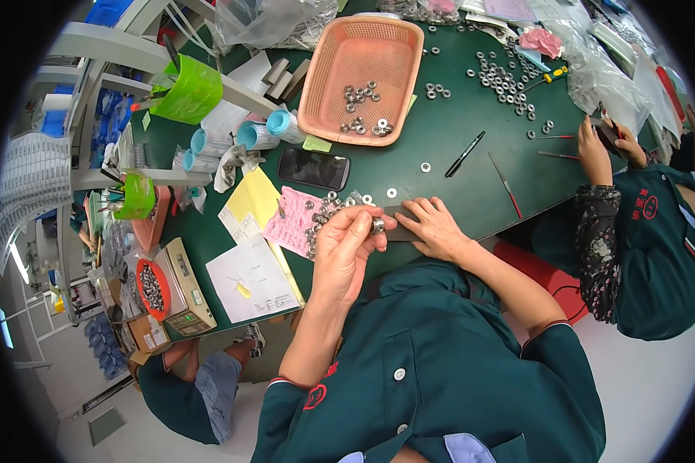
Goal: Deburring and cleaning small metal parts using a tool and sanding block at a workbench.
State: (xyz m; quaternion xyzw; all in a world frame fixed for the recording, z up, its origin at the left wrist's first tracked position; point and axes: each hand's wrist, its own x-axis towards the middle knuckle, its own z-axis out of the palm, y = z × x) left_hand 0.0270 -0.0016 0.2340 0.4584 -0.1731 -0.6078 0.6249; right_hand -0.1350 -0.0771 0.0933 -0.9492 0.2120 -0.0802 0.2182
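Note:
My left hand (346, 251) is raised near the table's front edge, its thumb and fingers pinching a small shiny metal ring (377, 225). Beside it, my right hand (442, 233) grips the right end of a dark flat block (394, 229), fingers bent over its top. Just beyond my left hand, several more metal rings lie loose and on a pink bubble-wrap sheet (287, 221). Single rings, such as a flat one (391, 193), rest on the green table (440, 127). My left fingers partly cover the block.
A pink plastic basket (309, 100) holds several rings. Around it are a phone (313, 168), a black pen (466, 154), a red-handled needle file (506, 187) and blue-rimmed cups (256, 136). A scale (191, 278) with a red dish stands left. At right, a co-worker's hands (594, 154) hold a dark block.

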